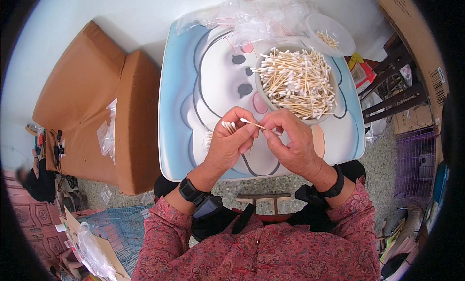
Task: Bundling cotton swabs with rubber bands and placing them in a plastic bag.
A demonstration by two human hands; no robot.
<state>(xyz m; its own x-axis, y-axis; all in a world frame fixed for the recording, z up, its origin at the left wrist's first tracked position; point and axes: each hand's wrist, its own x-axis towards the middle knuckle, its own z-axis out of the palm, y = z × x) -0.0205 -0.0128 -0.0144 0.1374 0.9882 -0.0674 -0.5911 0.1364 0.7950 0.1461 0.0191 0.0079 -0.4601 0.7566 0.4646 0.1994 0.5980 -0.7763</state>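
My left hand (231, 138) is closed around several cotton swabs, their white tips showing above the fingers and beside the palm. Between both hands lies one cotton swab (255, 124), its stick pinched by the fingertips of each. My right hand (289, 139) is closed on that swab's right part, close to the front of the bowl. A round pale bowl (261, 90) heaped with loose cotton swabs (298, 80) stands just beyond my right hand. Both hands are above the near part of a small table (193, 155) with a cartoon face printed on it.
Clear plastic bags (252, 19) lie along the table's far edge. A shallow translucent dish (346, 39) with a few swabs sits at the far right. A brown sofa (138, 111) stands left, wire cages (116, 232) lower left. Another person (38, 182) is at the far left.
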